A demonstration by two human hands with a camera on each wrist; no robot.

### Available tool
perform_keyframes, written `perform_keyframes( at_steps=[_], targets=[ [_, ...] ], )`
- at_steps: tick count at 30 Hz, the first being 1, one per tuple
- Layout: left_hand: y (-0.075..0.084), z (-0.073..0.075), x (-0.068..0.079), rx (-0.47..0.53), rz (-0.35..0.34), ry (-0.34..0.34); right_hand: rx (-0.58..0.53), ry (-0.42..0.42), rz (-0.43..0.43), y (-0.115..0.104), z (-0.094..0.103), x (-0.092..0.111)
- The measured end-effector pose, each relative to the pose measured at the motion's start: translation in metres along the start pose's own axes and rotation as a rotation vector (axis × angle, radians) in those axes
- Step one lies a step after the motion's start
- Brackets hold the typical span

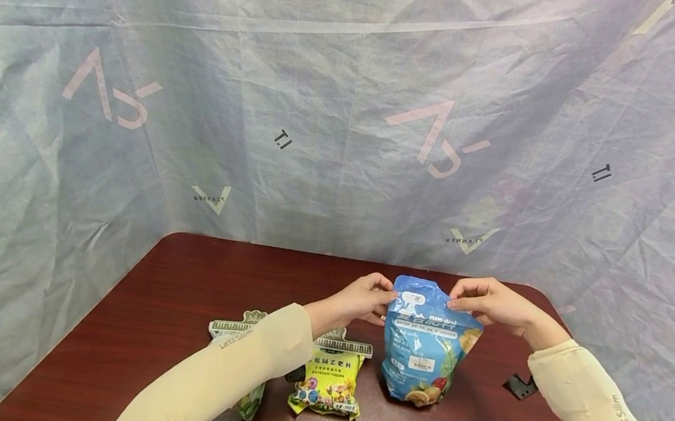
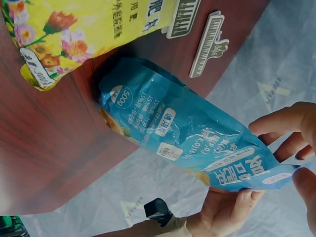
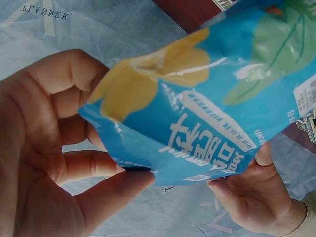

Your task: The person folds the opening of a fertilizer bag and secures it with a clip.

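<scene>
A blue fertilizer bag (image 1: 420, 361) with fruit pictures stands upright, its bottom at the table. My left hand (image 1: 365, 299) pinches its top left corner between thumb and fingers. At the top right corner, the thumb and fingers of my right hand (image 1: 496, 304) pinch the film; the right wrist view shows the thumb on the near face of the bag. The top edge between both hands is slightly crumpled. Just left of it lies a yellow fertilizer bag (image 1: 330, 382) with a toothed clip (image 1: 344, 344) across its top.
Partly hidden under my left sleeve is another bag (image 1: 248, 402) with a similar clip (image 1: 237, 326). A loose clip (image 2: 207, 44) lies on the dark red table (image 1: 204, 265) behind the blue bag. Grey printed cloth (image 1: 327, 189) hangs behind the table.
</scene>
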State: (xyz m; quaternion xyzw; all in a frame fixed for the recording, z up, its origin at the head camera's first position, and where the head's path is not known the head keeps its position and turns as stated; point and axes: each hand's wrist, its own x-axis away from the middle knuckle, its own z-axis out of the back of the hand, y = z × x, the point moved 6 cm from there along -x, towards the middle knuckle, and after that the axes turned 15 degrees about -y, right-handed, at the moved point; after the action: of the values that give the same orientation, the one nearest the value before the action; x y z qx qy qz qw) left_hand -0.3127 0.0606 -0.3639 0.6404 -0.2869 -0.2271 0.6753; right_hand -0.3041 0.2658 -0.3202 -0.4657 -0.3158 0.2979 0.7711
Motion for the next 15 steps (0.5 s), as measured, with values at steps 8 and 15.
perform_keyframes(
  at_steps=[8,15],
  targets=[
    [0.011,0.002,0.008,-0.220,-0.093,0.100,-0.005,-0.002,0.013,0.003,0.001,0.000],
    [0.028,-0.009,0.026,-0.751,-0.211,0.174,-0.009,-0.012,0.034,0.005,0.002,0.001]
  ],
)
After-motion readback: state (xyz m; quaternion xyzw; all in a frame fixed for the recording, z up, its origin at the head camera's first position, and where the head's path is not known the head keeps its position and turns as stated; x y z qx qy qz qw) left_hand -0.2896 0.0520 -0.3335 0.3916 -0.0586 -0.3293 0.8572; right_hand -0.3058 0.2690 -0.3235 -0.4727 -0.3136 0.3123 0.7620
